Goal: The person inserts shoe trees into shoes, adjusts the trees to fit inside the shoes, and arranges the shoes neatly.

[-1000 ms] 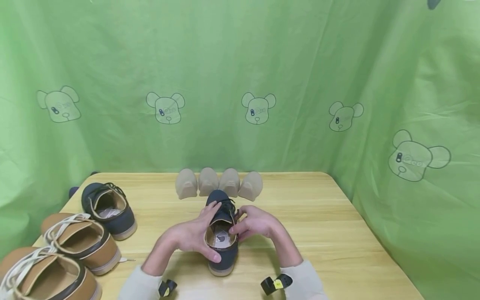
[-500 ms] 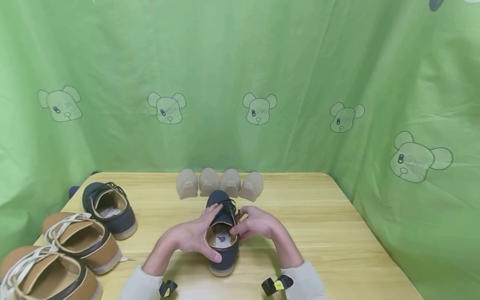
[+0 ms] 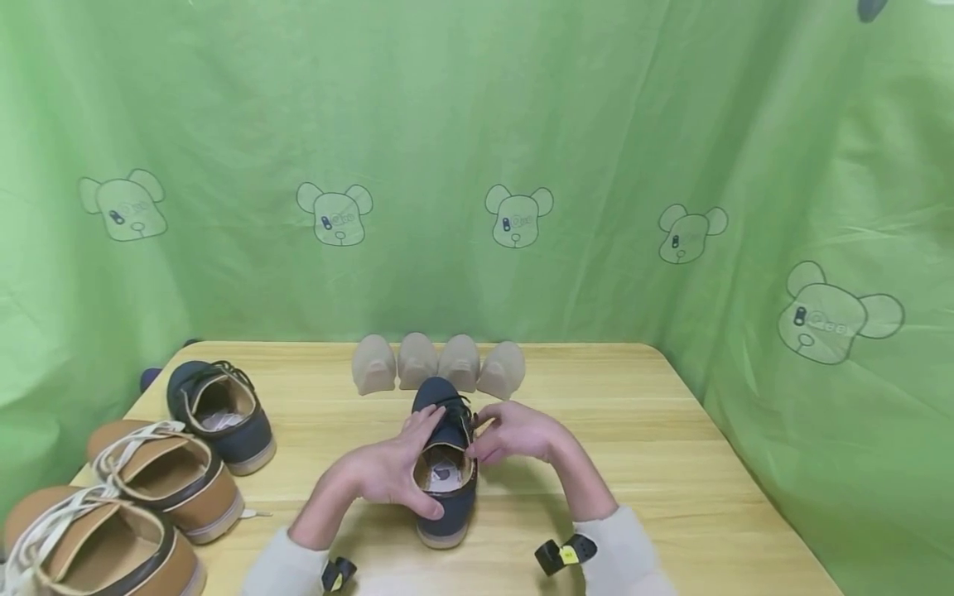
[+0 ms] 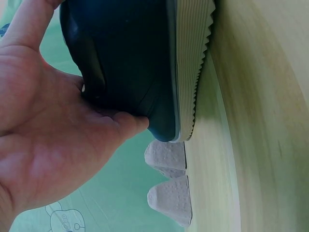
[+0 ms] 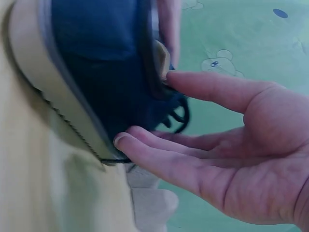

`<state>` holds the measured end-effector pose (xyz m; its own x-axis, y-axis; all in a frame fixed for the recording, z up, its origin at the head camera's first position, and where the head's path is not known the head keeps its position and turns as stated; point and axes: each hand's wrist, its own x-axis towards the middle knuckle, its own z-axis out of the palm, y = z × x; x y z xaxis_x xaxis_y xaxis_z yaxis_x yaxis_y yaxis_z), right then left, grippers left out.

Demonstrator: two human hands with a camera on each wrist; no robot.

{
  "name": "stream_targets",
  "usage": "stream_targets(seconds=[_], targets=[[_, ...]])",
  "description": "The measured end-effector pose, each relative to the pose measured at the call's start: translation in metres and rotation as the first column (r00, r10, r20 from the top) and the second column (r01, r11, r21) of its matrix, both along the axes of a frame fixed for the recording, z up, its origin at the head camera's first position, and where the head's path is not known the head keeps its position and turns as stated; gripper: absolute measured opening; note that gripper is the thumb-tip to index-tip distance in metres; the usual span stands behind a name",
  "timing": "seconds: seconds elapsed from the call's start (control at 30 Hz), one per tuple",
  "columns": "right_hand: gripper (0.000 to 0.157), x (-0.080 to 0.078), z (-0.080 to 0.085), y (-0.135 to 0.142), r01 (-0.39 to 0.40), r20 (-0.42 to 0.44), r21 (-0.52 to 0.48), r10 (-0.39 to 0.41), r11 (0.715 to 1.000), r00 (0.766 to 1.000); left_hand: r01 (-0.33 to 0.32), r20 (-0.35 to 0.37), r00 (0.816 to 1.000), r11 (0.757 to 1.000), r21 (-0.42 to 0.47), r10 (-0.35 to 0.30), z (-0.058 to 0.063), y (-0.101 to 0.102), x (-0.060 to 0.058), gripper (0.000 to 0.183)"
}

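A navy lace-up shoe [image 3: 455,515] stands on the table with its toe pointing away and its opening facing up. My left hand [image 3: 387,470] holds it from the left, with the thumb at the heel and the fingers over the laced front. Its dark side and ribbed pale sole [image 4: 188,72] show in the left wrist view. On the other side, my right hand [image 3: 522,432] has fairly straight fingers. In the right wrist view, its thumb tip [image 5: 176,79] is at the collar edge and its fingertips are at the lower side, near a dark lace.
Several grey, rounded, moulded-pulp-like pieces [image 3: 458,364] stand in a row beyond the toe. At the left are another navy shoe [image 3: 224,418] and two tan shoes [image 3: 167,488] with white laces. Green curtains [image 3: 417,124] enclose the wooden table [image 3: 633,488].
My right hand has shifted slightly up and right, its thumb drawing back from the shoe's opening to its edge. My left hand and the shoe stay nearly in place.
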<state>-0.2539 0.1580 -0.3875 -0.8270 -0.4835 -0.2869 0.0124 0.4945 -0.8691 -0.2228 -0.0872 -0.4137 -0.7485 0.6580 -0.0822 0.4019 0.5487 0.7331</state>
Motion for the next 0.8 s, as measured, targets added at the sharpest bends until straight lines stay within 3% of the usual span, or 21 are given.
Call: stream_targets(seconds=[0.13, 0.2, 0.27, 0.37, 0.47, 0.53, 0.63, 0.8], targets=[[0.050, -0.009, 0.010, 0.004, 0.068, -0.081, 0.003, -0.067, 0.998, 0.994, -0.004, -0.001, 1.000, 1.000, -0.004, 0.004, 0.000, 0.000, 0.000, 0.135], [0.048, -0.015, 0.012, 0.003, 0.149, -0.176, 0.007, -0.145, 0.989, 0.974, -0.007, 0.001, 1.000, 1.000, -0.008, 0.007, 0.000, 0.000, 0.000, 0.135], [0.048, -0.021, 0.013, 0.002, 0.247, -0.281, 0.014, -0.234, 0.969, 0.931, -0.010, 0.002, 1.000, 1.000, -0.010, 0.010, 0.000, 0.000, 0.000, 0.135], [0.045, -0.031, 0.011, -0.001, 0.387, -0.421, 0.015, -0.345, 0.922, 0.839, -0.014, 0.002, 1.000, 1.000, -0.017, 0.014, 0.001, 0.000, -0.001, 0.135], [0.044, -0.041, 0.008, -0.002, 0.483, -0.489, -0.017, -0.428, 0.876, 0.760, -0.016, 0.006, 1.000, 1.000, -0.019, 0.016, 0.001, -0.001, -0.001, 0.135], [0.045, -0.047, 0.004, -0.002, 0.517, -0.507, -0.036, -0.461, 0.855, 0.728, -0.016, 0.008, 1.000, 1.000, -0.020, 0.016, 0.001, -0.001, -0.001, 0.135], [0.051, -0.056, -0.003, -0.002, 0.541, -0.510, -0.051, -0.487, 0.839, 0.709, -0.016, 0.009, 1.000, 1.000, -0.019, 0.016, 0.001, -0.001, -0.001, 0.136], [0.057, -0.069, -0.016, -0.002, 0.569, -0.493, -0.044, -0.513, 0.821, 0.703, -0.012, 0.005, 1.000, 1.000, -0.028, 0.012, 0.001, -0.001, -0.001, 0.136]])
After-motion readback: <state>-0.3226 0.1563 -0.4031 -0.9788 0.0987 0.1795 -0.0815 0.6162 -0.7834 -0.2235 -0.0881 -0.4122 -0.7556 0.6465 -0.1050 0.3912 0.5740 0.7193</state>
